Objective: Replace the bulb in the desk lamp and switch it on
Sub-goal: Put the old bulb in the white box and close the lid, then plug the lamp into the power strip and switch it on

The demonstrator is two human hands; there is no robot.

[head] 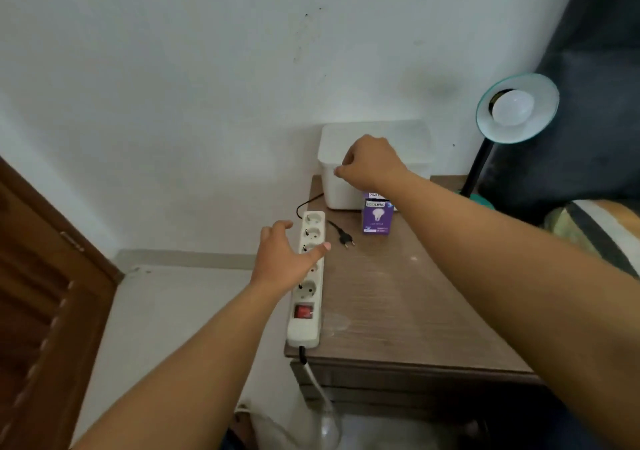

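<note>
A teal desk lamp (518, 108) stands at the table's far right, its shade tilted toward me with a white bulb (512, 107) in it, unlit. Its black plug (346, 239) lies loose on the wooden table (398, 297), beside the white power strip (308, 276) along the left edge. A purple bulb box (376, 216) stands upright behind the plug. My left hand (287, 259) hovers open over the strip's middle sockets. My right hand (372, 162) is loosely curled in front of a white container (374, 165), holding nothing that I can see.
The power strip has a red rocker switch (303, 311) near its front end, and its cable hangs off the table's front edge. A brown wooden door (45, 297) is at the left. Dark fabric and a striped cushion (595, 228) lie to the right.
</note>
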